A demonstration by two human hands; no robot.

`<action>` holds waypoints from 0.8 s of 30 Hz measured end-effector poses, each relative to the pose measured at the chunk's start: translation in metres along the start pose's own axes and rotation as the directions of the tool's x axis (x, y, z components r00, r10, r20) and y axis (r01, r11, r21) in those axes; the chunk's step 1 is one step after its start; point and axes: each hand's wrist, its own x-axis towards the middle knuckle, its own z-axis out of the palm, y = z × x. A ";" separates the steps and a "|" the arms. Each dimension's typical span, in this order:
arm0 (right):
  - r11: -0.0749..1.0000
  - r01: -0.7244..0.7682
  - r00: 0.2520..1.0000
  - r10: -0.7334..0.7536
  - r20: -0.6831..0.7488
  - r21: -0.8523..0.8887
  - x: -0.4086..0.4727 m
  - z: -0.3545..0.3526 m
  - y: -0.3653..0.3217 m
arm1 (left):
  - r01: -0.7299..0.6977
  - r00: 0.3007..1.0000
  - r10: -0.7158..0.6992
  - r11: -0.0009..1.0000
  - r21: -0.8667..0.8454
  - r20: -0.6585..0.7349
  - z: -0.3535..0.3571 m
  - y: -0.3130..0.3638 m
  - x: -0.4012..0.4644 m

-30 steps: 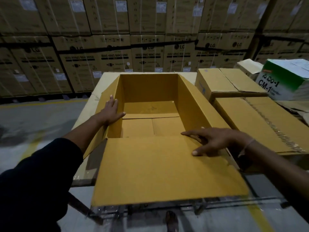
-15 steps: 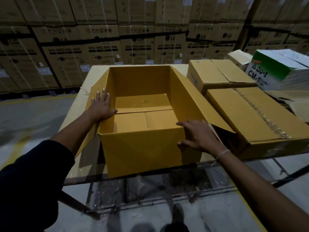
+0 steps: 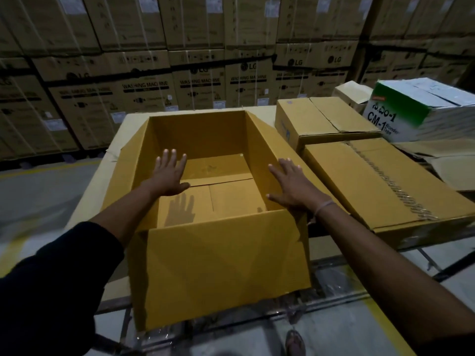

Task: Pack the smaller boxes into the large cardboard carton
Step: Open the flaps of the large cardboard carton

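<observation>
Dim overhead light, soft blur — bowed edges (wide-angle)

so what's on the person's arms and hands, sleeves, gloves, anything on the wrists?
No gloves: both the left hand and right hand are bare. The left arm has a dark sleeve pushed up past the forearm. The right wrist carries a thin pale band.

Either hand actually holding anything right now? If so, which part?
Nothing is gripped. Left hand hovers flat over the open carton; right hand lies flat, fingers spread, on its right side flap.

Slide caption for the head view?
Both hands spread open over the empty carton, closed boxes beside it.
</observation>
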 end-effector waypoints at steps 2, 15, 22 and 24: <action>0.999 -0.038 0.999 0.037 0.030 0.021 0.012 0.006 0.004 | -0.065 0.997 0.062 0.995 -0.073 -0.040 0.002 0.035 0.011; 0.830 0.153 0.986 -0.164 -0.027 0.536 0.120 0.004 0.086 | -0.412 0.903 0.314 0.825 -0.386 -0.291 -0.048 0.241 0.152; 0.914 -0.044 0.998 0.057 -0.020 0.404 0.191 -0.009 0.255 | -0.331 0.941 0.278 0.872 -0.359 -0.193 -0.054 0.313 0.251; 0.921 -0.104 0.992 0.124 -0.028 0.374 0.208 -0.014 0.305 | -0.291 0.957 0.255 0.866 -0.407 -0.141 -0.053 0.334 0.275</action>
